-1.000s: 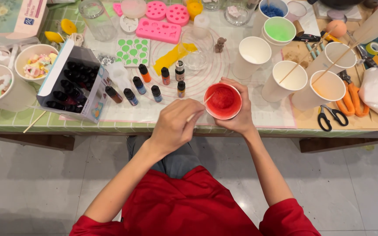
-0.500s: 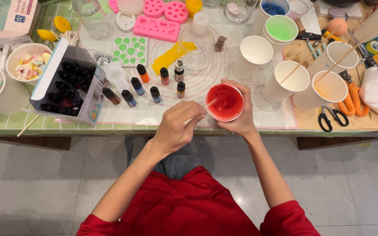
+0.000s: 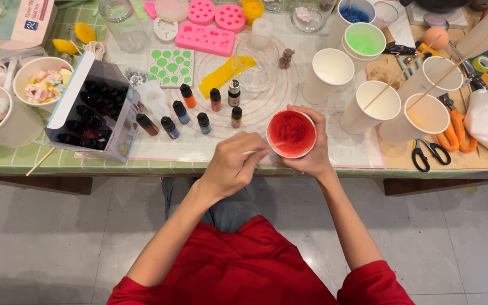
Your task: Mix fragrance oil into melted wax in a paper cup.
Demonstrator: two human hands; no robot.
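The right hand [image 3: 310,152] was wrapped around a paper cup [image 3: 291,134] filled with red liquid, its fingers curled on the far side of the cup and the thumb on the near side. The cup stood at the near edge of the table [image 3: 7,161], on a clear mat with printed circles [image 3: 266,107], directly in front of the person. The left hand [image 3: 234,164] was closed in a narrow pinch on a thin wooden stick [image 3: 253,151], whose far end went over the rim into the red liquid; how deep the tip sat, I could not tell, because the liquid hid it.

Just beyond the cup, a loose row of small dropper bottles [image 3: 204,122] with black caps stood on the mat, in orange, blue and dark colours. To the left of them lay an open box [image 3: 88,110] with many dark bottle caps inside. Further left stood two paper cups with pastel pieces [image 3: 42,86]. To the right of the red cup stood several white paper cups [image 3: 377,105], two of them with sticks leaning inside, and behind them one cup with green filling [image 3: 364,41] and one with blue [image 3: 355,13]. Black-handled scissors [image 3: 428,153] and orange-handled pliers [image 3: 457,129] lay near the right edge. Pink silicone moulds [image 3: 205,38] lay at the far side of the table.
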